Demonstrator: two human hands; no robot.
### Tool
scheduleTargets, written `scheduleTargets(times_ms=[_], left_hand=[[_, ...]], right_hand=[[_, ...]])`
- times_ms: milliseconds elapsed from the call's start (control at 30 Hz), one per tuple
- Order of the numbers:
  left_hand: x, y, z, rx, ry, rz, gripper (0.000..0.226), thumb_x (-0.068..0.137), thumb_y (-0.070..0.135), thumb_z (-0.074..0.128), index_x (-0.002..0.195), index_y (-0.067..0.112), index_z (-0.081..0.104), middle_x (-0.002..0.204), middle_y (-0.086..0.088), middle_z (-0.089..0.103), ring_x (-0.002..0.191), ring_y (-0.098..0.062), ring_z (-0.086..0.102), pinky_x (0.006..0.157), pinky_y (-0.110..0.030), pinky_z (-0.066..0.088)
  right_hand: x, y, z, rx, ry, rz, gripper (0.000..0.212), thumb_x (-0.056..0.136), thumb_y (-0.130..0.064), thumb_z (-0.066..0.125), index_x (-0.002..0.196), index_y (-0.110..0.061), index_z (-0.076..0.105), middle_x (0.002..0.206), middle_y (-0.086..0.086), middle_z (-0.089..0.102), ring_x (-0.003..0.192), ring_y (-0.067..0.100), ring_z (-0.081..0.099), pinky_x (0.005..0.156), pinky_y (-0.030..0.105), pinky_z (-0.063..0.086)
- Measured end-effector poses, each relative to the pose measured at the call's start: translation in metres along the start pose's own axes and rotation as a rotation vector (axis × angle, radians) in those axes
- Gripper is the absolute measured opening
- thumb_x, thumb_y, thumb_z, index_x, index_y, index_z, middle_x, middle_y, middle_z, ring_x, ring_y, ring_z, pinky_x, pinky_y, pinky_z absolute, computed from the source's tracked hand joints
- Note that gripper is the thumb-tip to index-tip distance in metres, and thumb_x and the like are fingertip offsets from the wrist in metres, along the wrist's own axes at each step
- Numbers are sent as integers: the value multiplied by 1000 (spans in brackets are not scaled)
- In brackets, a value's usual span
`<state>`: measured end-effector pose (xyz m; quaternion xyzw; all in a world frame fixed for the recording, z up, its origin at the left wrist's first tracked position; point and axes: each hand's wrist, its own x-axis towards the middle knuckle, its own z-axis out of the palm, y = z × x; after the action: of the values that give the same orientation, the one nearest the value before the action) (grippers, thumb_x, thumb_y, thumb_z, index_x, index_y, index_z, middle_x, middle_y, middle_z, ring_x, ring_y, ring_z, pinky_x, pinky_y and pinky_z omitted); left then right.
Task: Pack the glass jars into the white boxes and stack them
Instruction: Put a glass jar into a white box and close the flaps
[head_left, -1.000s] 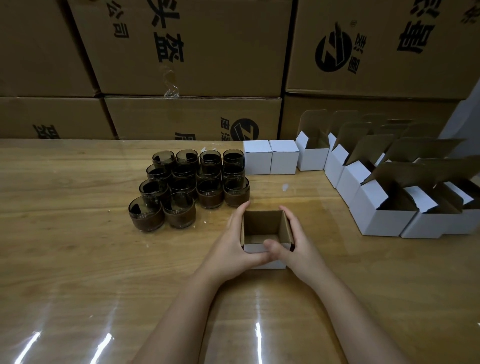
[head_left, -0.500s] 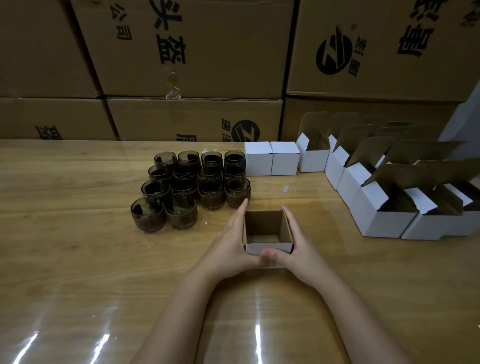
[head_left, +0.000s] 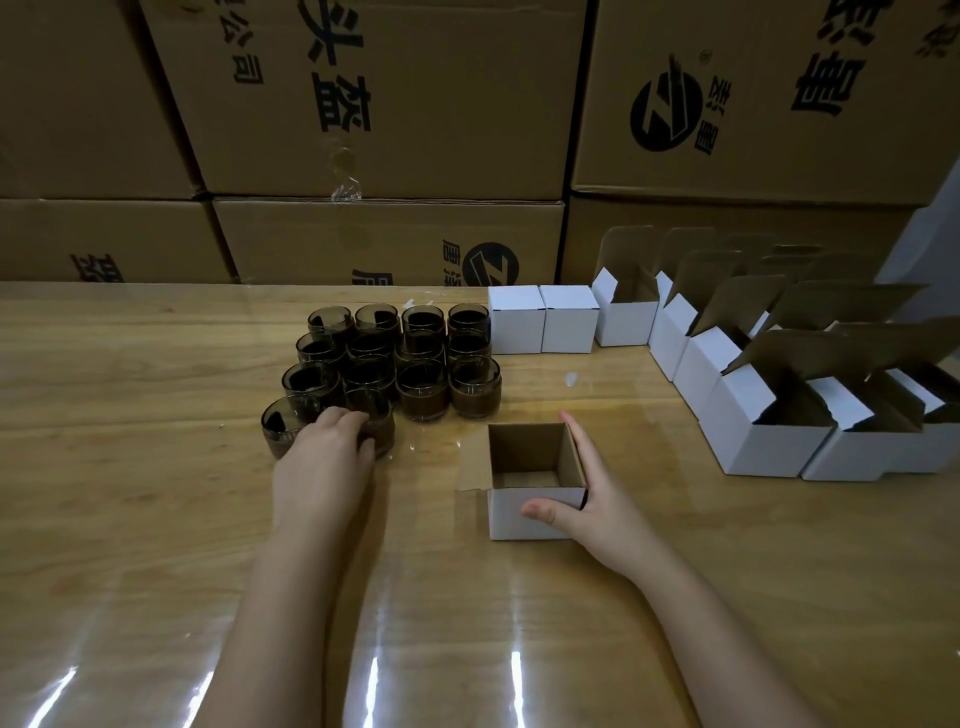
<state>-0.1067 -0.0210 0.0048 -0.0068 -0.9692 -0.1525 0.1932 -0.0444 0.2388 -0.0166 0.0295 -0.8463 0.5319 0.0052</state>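
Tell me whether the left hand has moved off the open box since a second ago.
Yes. The left hand has left the open white box and gone left and away, to the nearest jars of the cluster.

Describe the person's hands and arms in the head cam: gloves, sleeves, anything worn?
Both the left hand and the right hand are bare: no gloves, and no rings, watch or bands visible. Both forearms are uncovered as far as the bottom edge of the picture, so no sleeve shows. Fingernails look short and unpainted where they show, on the right thumb. No markings visible on either arm.
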Motion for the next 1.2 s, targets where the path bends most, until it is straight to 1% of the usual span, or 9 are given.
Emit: scheduleTargets(times_ms=[133,300,433,500,600,733,933,1100,1200], left_hand=[[2,1,2,-27,2,15,23,93,9,54,114,10,64,109,-4,59,93,-26,58,59,-32,44],[3,1,-6,-99,32,20,20,93,9,56,109,10,68,106,-4,64,94,-27,59,66,-35,48],[10,14,-26,-309,123,26,24,91,9,61,113,5,67,108,-9,65,98,-29,61,78,-37,47],[13,25,-41,-458,168,29,26,90,12,62,116,8,66,104,-1,64,97,-23,59,81,-32,44],[8,47,-61,-729,54,83,25,89,15,63,112,23,66,96,14,63,89,-9,61,77,-21,46],[-6,77,-71,-905,-203,208,26,87,11,64,98,35,64,87,14,68,78,5,63,65,-6,47],[-15,96,-58,-875,-295,275,26,85,10,68,95,34,64,76,13,67,67,5,63,62,-5,45],[-14,94,-47,-874,-339,254,21,85,11,69,96,29,68,80,10,69,65,-1,65,63,-8,48],[-15,94,-43,-853,-374,259,21,84,12,69,96,30,70,76,13,68,63,-1,64,58,-9,49]], right_hand=[[0,0,0,0,1,2,114,50,-78,69,142,-58,5,148,-28,15,135,-3,13,108,27,21],[0,0,0,-22,-3,-8,107,52,-76,70,134,-66,2,142,-32,13,133,-5,11,107,26,19],[1,0,0,-20,1,-6,110,53,-74,71,139,-62,3,147,-29,13,134,-3,11,108,28,20],[1,0,0,-28,7,-15,107,53,-74,70,135,-65,3,143,-33,12,132,-6,12,106,25,20],[0,-1,0,-32,14,-19,105,52,-75,70,134,-67,3,140,-36,13,130,-8,13,104,22,21],[-1,-1,1,-24,22,-15,107,47,-82,67,132,-71,4,143,-32,18,132,-4,18,105,26,25],[-1,-2,0,1,24,-34,113,50,-78,71,144,-54,13,146,-22,33,133,4,34,107,36,39],[-1,-3,1,6,29,-40,108,54,-68,73,144,-50,15,143,-22,34,130,2,35,103,28,38],[-1,-2,1,2,26,-41,110,59,-63,77,147,-44,15,146,-16,34,134,7,34,107,36,38]])
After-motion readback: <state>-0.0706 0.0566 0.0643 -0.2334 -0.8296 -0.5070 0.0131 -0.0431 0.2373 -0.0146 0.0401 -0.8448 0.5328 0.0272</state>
